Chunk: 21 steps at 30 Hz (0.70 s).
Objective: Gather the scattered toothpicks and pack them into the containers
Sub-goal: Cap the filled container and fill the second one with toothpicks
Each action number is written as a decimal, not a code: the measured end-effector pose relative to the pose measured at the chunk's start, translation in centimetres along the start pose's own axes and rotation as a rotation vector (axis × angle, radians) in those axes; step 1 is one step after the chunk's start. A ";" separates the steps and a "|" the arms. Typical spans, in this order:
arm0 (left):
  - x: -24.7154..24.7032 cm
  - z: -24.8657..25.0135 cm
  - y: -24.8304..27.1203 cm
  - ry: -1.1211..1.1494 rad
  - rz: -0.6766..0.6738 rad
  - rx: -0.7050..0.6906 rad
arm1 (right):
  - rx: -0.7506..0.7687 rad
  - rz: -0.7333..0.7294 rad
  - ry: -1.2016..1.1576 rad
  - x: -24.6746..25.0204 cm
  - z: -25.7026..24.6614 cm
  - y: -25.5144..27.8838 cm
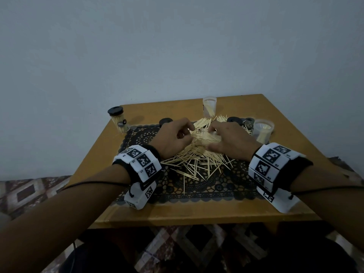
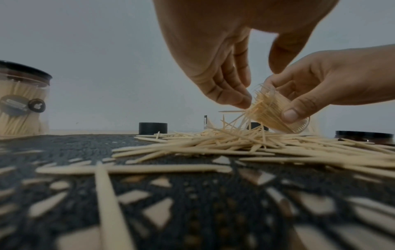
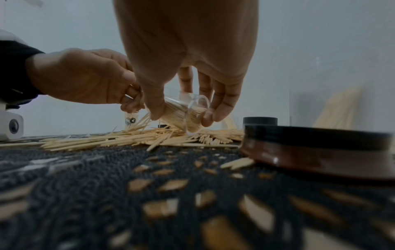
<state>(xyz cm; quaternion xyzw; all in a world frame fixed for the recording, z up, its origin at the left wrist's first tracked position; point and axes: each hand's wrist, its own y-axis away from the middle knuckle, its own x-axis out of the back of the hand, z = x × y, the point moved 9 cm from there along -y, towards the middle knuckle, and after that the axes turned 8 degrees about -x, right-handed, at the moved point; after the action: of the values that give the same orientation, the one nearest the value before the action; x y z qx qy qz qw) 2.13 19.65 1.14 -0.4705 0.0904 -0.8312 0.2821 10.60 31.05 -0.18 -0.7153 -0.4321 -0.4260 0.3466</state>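
Observation:
A heap of pale wooden toothpicks lies scattered on a black lace mat in the middle of the table. My right hand grips a small clear container tilted on its side just above the heap. It is packed with toothpicks and its mouth points left. My thumb presses its near side. My left hand is right at that mouth, where its curled fingertips pinch a few toothpicks that stick out. The heap spreads beneath both hands.
A closed jar of toothpicks with a black lid stands at the back left. Two open containers holding toothpicks stand at the back and at the right. Loose black lids lie on the mat. The wooden table's front edge is near.

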 end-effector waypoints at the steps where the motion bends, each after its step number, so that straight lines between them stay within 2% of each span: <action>1: -0.3 0.5 0.0 -0.004 -0.025 -0.027 | 0.006 -0.003 -0.008 0.0 -0.1 0.0; 6: -0.5 1.1 -0.1 -0.018 -0.048 -0.075 | 0.074 -0.053 -0.060 -0.3 -1.1 0.5; 12: 0.9 1.6 -0.3 -0.183 0.072 -0.136 | 0.061 0.008 -0.056 0.3 -0.8 0.3; 14: 1.0 1.2 -0.2 -0.209 0.092 -0.096 | 0.057 0.016 -0.054 0.3 -0.7 0.3; 17: 0.2 -0.1 -0.1 -0.211 0.033 0.011 | 0.075 -0.006 -0.060 0.1 -1.1 0.5; 21: 0.0 0.1 -0.1 -0.039 0.016 0.001 | 0.068 -0.002 -0.060 0.1 -1.0 0.4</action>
<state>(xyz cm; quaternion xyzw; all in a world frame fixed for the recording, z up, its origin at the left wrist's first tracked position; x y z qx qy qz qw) 2.17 19.78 1.27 -0.4858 0.0880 -0.8196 0.2906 10.66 30.14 0.28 -0.7151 -0.4574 -0.3897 0.3572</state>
